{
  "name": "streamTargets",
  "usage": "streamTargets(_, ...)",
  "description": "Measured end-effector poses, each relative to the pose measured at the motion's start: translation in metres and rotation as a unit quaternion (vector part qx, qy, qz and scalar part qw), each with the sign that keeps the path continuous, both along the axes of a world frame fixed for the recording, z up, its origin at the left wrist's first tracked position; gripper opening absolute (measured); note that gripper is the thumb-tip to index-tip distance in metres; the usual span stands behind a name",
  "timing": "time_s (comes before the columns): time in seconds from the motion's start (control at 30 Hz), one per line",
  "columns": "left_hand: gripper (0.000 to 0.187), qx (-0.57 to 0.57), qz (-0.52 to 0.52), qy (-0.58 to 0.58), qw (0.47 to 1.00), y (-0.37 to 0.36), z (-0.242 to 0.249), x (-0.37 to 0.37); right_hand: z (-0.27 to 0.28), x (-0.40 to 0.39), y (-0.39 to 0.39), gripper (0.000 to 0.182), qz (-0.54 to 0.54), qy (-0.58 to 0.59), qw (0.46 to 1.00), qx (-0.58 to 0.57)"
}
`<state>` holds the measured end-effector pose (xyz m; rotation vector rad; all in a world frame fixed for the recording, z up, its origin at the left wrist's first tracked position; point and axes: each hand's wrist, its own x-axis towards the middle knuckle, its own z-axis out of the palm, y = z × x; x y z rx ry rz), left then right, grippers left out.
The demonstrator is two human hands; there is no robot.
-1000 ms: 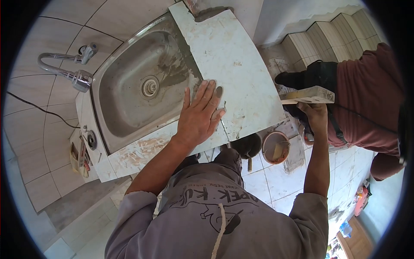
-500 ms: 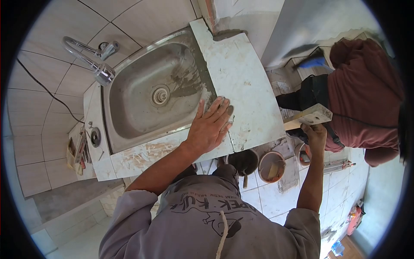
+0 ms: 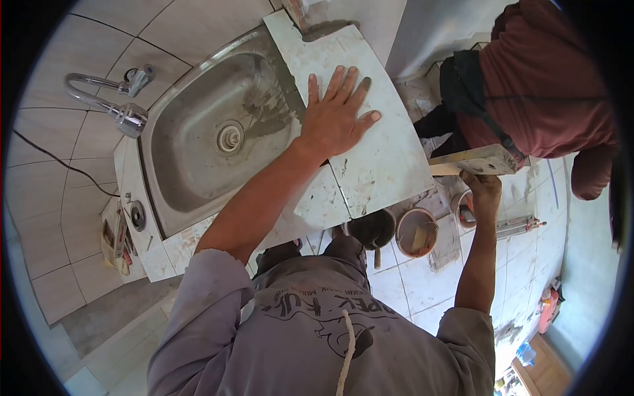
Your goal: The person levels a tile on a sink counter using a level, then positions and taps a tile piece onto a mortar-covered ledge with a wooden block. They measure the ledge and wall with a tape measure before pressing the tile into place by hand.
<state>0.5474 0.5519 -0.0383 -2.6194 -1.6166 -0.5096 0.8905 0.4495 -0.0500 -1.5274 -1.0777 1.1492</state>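
My left hand lies flat with fingers spread on the pale tile of the counter, just right of the steel sink. In my right hand is a worn wooden bar, gripped from below. Holes and grey smears mark the bar's face, and its left end is right at the tile's outer edge. Below the counter's front edge, a bucket with murky contents stands on the floor near my right forearm.
A bent-over person in a dark red top is close on the right. A chrome faucet rises behind the sink. A dark bucket stands below the counter, with metal rods on the floor to the right.
My left hand has slid away from me along the tile and spread its fingers. My right hand still holds the bar beside the counter. The person in red has shifted upward in view.
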Motion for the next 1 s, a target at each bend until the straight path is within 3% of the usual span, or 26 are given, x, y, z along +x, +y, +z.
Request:
streamTargets(0.57,0.066,-0.023,-0.051,0.029,0.998,-0.02,0.006,-0.002,0.003,-0.004,-0.005,0.025,-0.018,-0.087,0.996,-0.023)
streamTargets(0.7,0.066,-0.025,-0.056,0.029,0.998,-0.019,0.005,-0.002,-0.001,0.002,-0.011,0.024,-0.025,-0.059,0.998,0.001)
streamTargets(1.0,0.064,-0.04,-0.047,0.054,0.997,-0.047,0.007,-0.009,0.03,0.0,-0.023,0.026,-0.059,-0.106,0.993,-0.006)
